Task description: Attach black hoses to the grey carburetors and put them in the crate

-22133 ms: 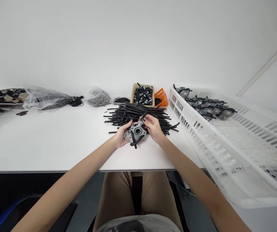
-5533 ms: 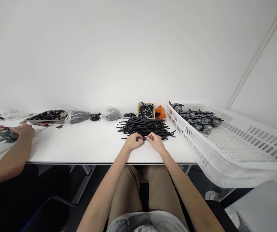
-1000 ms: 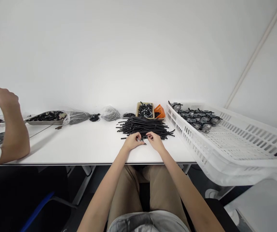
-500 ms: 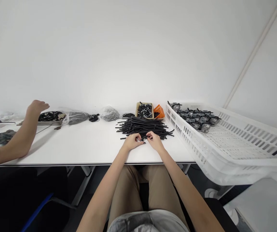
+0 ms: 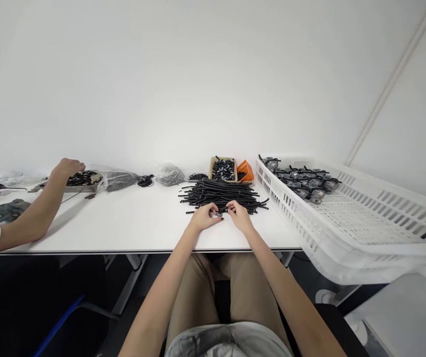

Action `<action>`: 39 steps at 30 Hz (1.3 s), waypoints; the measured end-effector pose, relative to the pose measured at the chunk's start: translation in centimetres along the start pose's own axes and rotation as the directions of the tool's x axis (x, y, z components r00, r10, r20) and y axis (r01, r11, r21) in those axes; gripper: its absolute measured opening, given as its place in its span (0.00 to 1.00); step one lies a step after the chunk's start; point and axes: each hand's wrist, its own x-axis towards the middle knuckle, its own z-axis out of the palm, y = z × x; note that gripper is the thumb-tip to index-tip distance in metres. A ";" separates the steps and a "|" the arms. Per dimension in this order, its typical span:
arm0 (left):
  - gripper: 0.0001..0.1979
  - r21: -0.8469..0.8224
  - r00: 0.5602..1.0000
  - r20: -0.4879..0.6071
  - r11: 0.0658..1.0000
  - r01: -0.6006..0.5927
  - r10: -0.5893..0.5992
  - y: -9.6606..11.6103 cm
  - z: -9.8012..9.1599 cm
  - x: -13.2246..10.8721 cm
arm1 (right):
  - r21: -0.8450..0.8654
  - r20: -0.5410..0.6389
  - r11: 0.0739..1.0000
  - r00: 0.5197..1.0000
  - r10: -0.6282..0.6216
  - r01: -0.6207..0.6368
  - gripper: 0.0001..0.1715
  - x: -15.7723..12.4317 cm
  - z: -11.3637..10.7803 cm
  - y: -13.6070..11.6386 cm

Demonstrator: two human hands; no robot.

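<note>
My left hand [image 5: 203, 217] is closed in a pinch round a small grey and black part [image 5: 218, 214], just above the white table. Close beside it, my right hand [image 5: 239, 217] has its fingertips pressed together by the dark end of that part; what sits between them is too small to make out. Both hands are at the near edge of a pile of thin black tubes [image 5: 218, 192]. Behind the pile stand a tan basket [image 5: 210, 173] of small black and grey pieces and a tilted orange basket [image 5: 249, 171] with dark bits inside.
On the right, a large white slotted crate [image 5: 350, 238] holds several clear and black assemblies [image 5: 305, 182]. To the left lie plastic bags [image 5: 118, 179] and a dark coil [image 5: 145, 180]. Another person's arm [image 5: 36, 218] reaches over a tray of dark parts [image 5: 82, 188].
My hands have drawn slightly apart, and the grey part shows more clearly in the left one. The co-worker's hand has moved a little over the tray. The view has shifted slightly.
</note>
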 end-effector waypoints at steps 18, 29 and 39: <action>0.13 0.008 0.999 -0.014 0.999 -0.035 0.035 -0.3 0.0 0.1 | 0.052 -0.071 0.998 0.997 -0.037 0.041 0.08 -0.2 0.0 -1.0; 0.10 0.085 1.000 0.004 0.996 -0.010 0.010 -0.2 0.1 0.2 | 0.058 -0.068 0.998 0.998 -0.017 0.021 0.08 -0.4 0.0 -1.4; 0.16 0.096 1.000 0.005 0.995 0.015 -0.015 -0.1 0.1 0.2 | 0.032 0.092 0.993 0.989 -0.118 0.115 0.02 -0.6 -0.1 -1.3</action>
